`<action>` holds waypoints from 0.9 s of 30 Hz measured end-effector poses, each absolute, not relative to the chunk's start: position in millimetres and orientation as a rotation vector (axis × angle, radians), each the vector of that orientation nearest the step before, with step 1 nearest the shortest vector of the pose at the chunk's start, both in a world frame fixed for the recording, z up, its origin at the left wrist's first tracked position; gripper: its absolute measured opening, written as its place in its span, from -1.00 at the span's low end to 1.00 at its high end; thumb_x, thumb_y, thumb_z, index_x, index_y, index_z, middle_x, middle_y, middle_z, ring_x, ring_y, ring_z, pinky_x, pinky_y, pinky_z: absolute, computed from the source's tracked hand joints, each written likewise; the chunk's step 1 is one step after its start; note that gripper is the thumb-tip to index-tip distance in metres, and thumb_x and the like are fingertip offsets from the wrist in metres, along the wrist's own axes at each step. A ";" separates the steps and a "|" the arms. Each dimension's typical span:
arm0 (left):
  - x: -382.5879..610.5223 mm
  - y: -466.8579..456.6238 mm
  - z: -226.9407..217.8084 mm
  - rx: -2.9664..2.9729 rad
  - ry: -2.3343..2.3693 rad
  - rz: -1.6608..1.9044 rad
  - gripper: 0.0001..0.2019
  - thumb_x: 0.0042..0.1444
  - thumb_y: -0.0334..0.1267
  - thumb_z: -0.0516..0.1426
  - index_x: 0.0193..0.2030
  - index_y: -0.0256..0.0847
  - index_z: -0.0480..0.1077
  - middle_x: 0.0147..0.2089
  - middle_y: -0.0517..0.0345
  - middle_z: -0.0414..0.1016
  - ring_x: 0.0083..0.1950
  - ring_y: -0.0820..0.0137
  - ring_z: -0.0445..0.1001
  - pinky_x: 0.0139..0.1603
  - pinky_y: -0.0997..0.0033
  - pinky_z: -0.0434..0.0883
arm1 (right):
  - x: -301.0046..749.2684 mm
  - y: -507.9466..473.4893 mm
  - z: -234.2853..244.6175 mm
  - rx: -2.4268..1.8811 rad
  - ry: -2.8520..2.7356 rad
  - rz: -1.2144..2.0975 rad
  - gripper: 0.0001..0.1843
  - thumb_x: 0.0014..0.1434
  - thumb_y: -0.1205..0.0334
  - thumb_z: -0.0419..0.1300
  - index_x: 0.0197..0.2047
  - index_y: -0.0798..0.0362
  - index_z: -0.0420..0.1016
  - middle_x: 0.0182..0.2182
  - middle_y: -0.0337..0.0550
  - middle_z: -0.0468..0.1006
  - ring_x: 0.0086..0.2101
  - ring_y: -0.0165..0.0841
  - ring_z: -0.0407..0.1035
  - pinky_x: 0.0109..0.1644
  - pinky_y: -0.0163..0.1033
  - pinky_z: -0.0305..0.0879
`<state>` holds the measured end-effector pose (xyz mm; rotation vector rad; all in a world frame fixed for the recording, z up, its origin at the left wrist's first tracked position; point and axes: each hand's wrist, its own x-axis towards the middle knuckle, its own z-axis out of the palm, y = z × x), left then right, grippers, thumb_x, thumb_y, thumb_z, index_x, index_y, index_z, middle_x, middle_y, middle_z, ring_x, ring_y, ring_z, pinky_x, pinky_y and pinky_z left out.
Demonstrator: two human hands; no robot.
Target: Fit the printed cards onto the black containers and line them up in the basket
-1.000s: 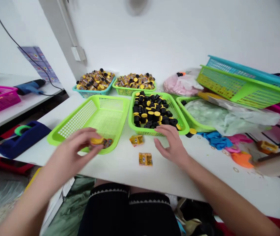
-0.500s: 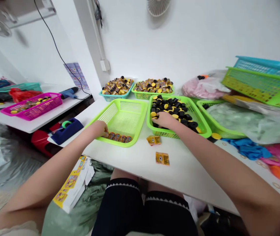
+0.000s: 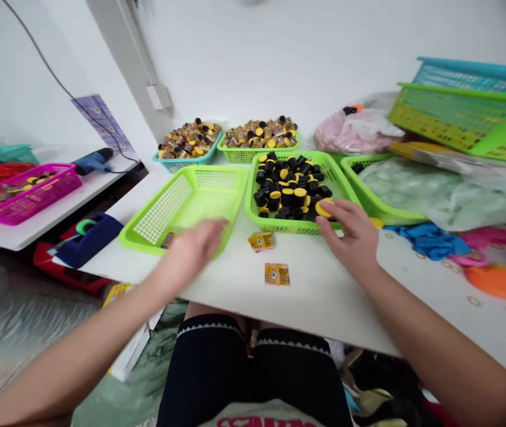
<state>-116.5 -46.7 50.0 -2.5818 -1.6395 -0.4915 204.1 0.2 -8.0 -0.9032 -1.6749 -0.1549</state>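
My right hand [image 3: 353, 237] is at the front right corner of a green basket [image 3: 295, 227] of black and yellow caps [image 3: 292, 184]. Its thumb and fingers pinch a cap with a yellow top [image 3: 324, 207]. Motion blurs my left hand [image 3: 199, 243], which hangs over the front right edge of another green basket [image 3: 140, 237]. Whether its fingers hold anything is hidden by the smear. A small printed piece [image 3: 167, 240] shows in that basket beside the left wrist. Two lots of yellow printed labels [image 3: 260, 241] [image 3: 276, 274] lie on the table between the hands.
Behind stand a blue basket [image 3: 186, 160] and a green basket [image 3: 259, 155] heaped with small filled jars. A blue tape dispenser [image 3: 97, 240] sits at the left table edge. To the right are plastic bags [image 3: 435, 190], stacked baskets [image 3: 466, 124] and coloured balloon-like pieces [image 3: 431, 240].
My right hand has come out of the cap pile toward the right with a yellow-topped cap. My left hand has moved rightward from the row of printed pieces. The view has shifted.
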 end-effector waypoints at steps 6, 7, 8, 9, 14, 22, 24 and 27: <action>-23.5 -120.2 -48.5 -2.800 -1.155 -0.240 -0.29 0.34 0.08 -0.04 0.35 -0.59 0.18 0.37 -0.45 0.21 0.40 -0.07 0.23 0.31 -0.08 0.35 | 203.5 1.7 -7.6 -0.766 -1.827 -0.257 -0.61 0.23 0.35 0.22 0.10 -0.14 0.52 -0.09 -0.06 0.57 -0.10 -0.24 0.52 -0.03 -0.06 0.53; -22.1 -130.1 -58.1 -2.762 -1.119 -0.212 -0.30 0.34 0.06 -0.02 0.34 -0.61 0.19 0.36 -0.46 0.21 0.39 -0.09 0.23 0.30 -0.08 0.36 | 203.9 1.6 -8.3 -0.761 -1.821 -0.251 -0.61 0.24 0.36 0.22 0.11 -0.14 0.51 -0.08 -0.06 0.56 -0.09 -0.25 0.52 -0.03 -0.07 0.53; -24.6 -139.2 -63.3 -2.734 -1.069 -0.196 -0.37 0.36 -0.03 -0.02 0.34 -0.59 0.20 0.35 -0.43 0.23 0.37 -0.07 0.26 0.29 -0.05 0.39 | 204.3 1.6 -9.1 -0.762 -1.820 -0.241 -0.61 0.24 0.36 0.21 0.11 -0.14 0.51 -0.08 -0.06 0.56 -0.08 -0.25 0.51 -0.03 -0.07 0.53; -30.1 -147.4 -63.8 -2.717 -1.018 -0.184 -0.46 0.37 -0.18 -0.04 0.34 -0.56 0.20 0.33 -0.39 0.27 0.35 -0.01 0.31 0.28 0.00 0.41 | 204.6 1.5 -10.0 -0.768 -1.824 -0.227 -0.62 0.25 0.35 0.20 0.11 -0.14 0.51 -0.07 -0.06 0.56 -0.08 -0.25 0.51 -0.02 -0.08 0.53; -62.8 -154.3 -17.8 -2.849 -0.814 -0.175 -0.49 0.22 -0.59 -0.13 0.28 -0.45 0.29 0.19 -0.16 0.50 0.20 0.31 0.51 0.19 0.38 0.49 | 203.2 -0.6 -13.7 -0.771 -1.876 -0.176 -0.58 0.26 0.33 0.19 0.16 -0.18 0.47 0.01 -0.09 0.53 -0.08 -0.27 0.51 0.03 -0.07 0.50; -42.2 -88.7 17.3 -2.981 -1.165 -0.021 -0.67 0.24 -0.57 -0.03 0.01 -0.33 0.48 -0.02 -0.10 0.63 -0.03 0.21 0.63 -0.04 0.28 0.57 | 203.3 -2.1 -12.8 -0.789 -1.923 -0.199 -0.62 0.28 0.32 0.17 0.14 -0.14 0.47 0.02 -0.04 0.52 -0.06 -0.27 0.50 0.03 -0.08 0.50; -39.2 -83.2 18.6 -3.098 -1.424 0.182 -0.65 0.20 -0.57 0.00 -0.02 -0.23 0.50 -0.12 0.05 0.65 -0.14 0.26 0.64 -0.15 0.36 0.54 | 205.9 -0.5 -11.0 -0.772 -1.928 -0.214 -0.62 0.28 0.33 0.17 0.14 -0.12 0.47 0.02 -0.04 0.53 -0.05 -0.27 0.50 0.04 -0.08 0.50; -40.1 -75.2 24.4 -3.258 -1.527 0.114 -0.71 0.20 -0.50 0.03 -0.09 -0.16 0.52 -0.18 0.14 0.65 -0.18 0.28 0.63 -0.18 0.40 0.49 | 208.7 0.9 -7.0 -0.772 -1.903 -0.231 -0.63 0.28 0.33 0.17 0.13 -0.12 0.48 -0.01 -0.03 0.53 -0.05 -0.26 0.50 0.03 -0.09 0.50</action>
